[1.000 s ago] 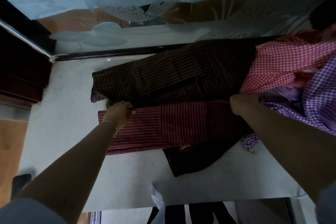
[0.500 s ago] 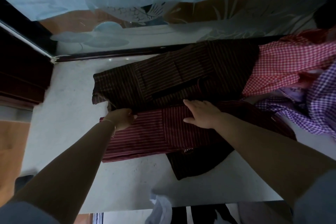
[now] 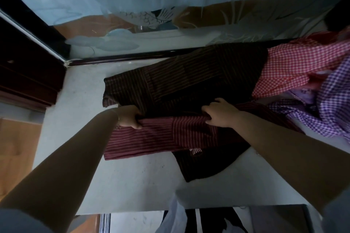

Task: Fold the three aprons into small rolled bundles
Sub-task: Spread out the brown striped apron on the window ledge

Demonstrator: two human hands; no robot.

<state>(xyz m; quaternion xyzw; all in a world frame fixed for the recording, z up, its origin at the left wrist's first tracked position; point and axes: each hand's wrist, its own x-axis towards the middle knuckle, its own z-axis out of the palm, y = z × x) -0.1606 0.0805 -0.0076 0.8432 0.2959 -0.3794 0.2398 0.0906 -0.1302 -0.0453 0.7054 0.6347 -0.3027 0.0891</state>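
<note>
Left hand (image 3: 128,117) and right hand (image 3: 220,112) grip the striped apron (image 3: 161,138) — folded edge bunched.

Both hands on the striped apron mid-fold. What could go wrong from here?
1. The left hand and right hand each grip only the folded edge of the red striped apron; the slack between them may sag and give a crooked fold.
2. The apron lies over a dark striped apron, which could get dragged or rolled in.
3. The pink checked cloth and purple checked cloth crowd the right side and may snag.
</note>
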